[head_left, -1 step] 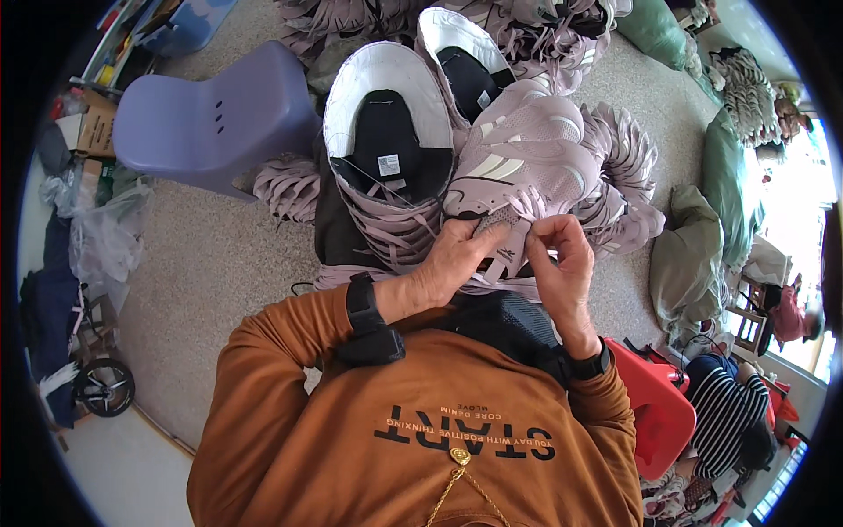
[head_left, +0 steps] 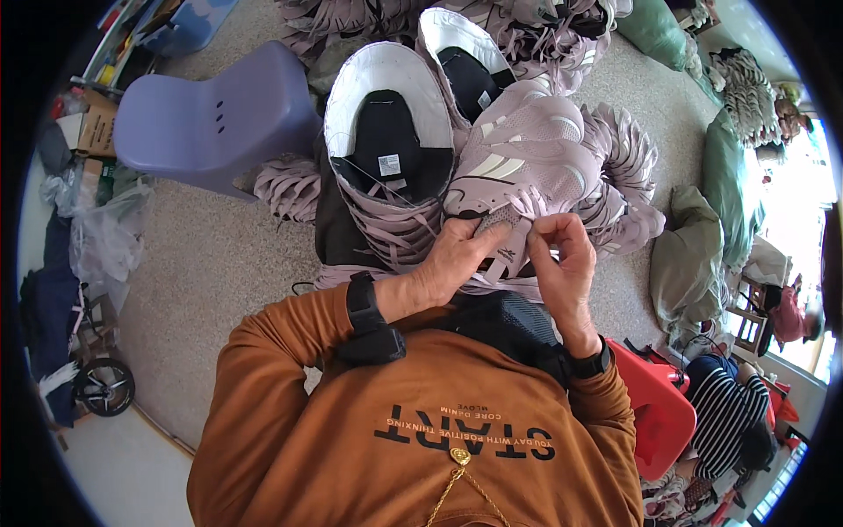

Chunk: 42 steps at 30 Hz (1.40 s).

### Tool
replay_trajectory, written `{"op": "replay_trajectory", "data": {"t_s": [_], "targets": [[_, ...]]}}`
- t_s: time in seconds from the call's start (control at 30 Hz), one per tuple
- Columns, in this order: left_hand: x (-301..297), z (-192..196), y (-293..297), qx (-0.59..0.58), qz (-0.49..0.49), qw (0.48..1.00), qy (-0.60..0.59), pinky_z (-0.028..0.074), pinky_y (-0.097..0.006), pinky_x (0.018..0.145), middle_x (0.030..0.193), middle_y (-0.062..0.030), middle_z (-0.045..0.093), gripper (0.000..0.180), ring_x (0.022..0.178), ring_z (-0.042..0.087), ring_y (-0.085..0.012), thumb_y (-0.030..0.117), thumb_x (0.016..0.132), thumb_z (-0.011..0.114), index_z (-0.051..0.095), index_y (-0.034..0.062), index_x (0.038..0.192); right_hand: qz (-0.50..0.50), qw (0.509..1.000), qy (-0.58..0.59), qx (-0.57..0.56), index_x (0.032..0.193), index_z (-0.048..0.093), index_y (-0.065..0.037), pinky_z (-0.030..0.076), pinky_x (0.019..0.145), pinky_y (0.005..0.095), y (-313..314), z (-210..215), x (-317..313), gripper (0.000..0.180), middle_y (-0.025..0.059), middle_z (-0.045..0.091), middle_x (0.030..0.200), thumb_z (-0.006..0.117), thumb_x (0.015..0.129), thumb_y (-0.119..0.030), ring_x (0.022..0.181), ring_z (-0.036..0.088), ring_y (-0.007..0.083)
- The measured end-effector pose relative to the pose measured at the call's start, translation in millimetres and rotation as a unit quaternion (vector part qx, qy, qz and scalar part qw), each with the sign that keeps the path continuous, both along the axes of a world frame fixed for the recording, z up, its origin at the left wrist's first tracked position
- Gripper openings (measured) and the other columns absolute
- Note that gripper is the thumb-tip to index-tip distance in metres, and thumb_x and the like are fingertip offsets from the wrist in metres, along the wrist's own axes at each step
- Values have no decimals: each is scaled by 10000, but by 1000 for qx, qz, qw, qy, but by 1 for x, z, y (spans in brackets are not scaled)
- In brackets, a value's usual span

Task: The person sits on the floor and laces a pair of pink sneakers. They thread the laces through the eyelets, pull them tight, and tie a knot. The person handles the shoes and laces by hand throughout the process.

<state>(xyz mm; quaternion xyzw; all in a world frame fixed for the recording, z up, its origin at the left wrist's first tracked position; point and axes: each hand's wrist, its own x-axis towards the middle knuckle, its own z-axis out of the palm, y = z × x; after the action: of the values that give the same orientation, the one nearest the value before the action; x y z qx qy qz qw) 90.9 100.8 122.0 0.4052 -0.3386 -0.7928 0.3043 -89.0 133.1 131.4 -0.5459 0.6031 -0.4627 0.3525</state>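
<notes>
A pale pink shoe upper [head_left: 520, 145] with cream side stripes lies across my lap, its tongue [head_left: 505, 255] toward me. My left hand [head_left: 452, 263] is closed on the upper's edge beside the tongue, thumb on top. Thumb and forefinger of my right hand [head_left: 562, 259] pinch a pink shoelace [head_left: 529, 204] at the lacing. The lace's end is hidden by the fingers. Just left of the upper, a stack of nested shoe uppers [head_left: 395, 224] stands with a white and black lining [head_left: 432, 105] showing on top.
A purple plastic stool [head_left: 206, 114] stands at the left. More bundled pink uppers [head_left: 628, 162] lie to the right and at the far side. Green sacks [head_left: 729, 184] line the right. Near my right elbow is a red plastic seat [head_left: 645, 408]; beyond it, a person in stripes [head_left: 722, 408].
</notes>
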Motion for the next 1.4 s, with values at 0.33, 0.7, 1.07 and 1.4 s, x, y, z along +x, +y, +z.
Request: {"op": "replay_trajectory", "data": {"t_s": [0.33, 0.7, 1.07, 1.4], "targets": [[-6, -2, -1, 90, 46, 991, 90, 540, -282, 810, 1141, -25, 682, 313, 982, 660, -113, 219, 982, 643, 645, 48, 1245, 49, 985, 151, -66, 1070, 618, -4, 509, 736, 289, 6, 20, 2, 239, 88, 625, 919, 650, 853, 91, 788, 627, 177], [-9, -11, -2, 74, 40, 993, 85, 544, -292, 877, 1144, -26, 687, 289, 1015, 664, -122, 151, 984, 640, 640, 22, 1243, 29, 996, 67, -51, 1049, 628, -3, 516, 718, 281, 0, 3, -1, 200, 61, 642, 851, 664, 864, 62, 776, 637, 140], [-2, -4, 13, -10, 42, 996, 73, 502, -242, 736, 953, 19, 690, 241, 854, 599, -49, 193, 958, 688, 722, -1, 1098, 118, 950, 272, -102, 1051, 657, -19, 516, 701, 409, -6, 36, 5, 185, 141, 586, 908, 692, 869, -11, 805, 627, 342], [-10, -21, 7, -140, 15, 989, 40, 482, -259, 771, 971, 20, 659, 256, 864, 555, -53, 195, 977, 683, 696, -13, 1125, 169, 979, 110, -35, 974, 637, -14, 511, 629, 344, -57, 90, 12, 76, 75, 654, 853, 631, 971, -90, 716, 653, 153]]}}
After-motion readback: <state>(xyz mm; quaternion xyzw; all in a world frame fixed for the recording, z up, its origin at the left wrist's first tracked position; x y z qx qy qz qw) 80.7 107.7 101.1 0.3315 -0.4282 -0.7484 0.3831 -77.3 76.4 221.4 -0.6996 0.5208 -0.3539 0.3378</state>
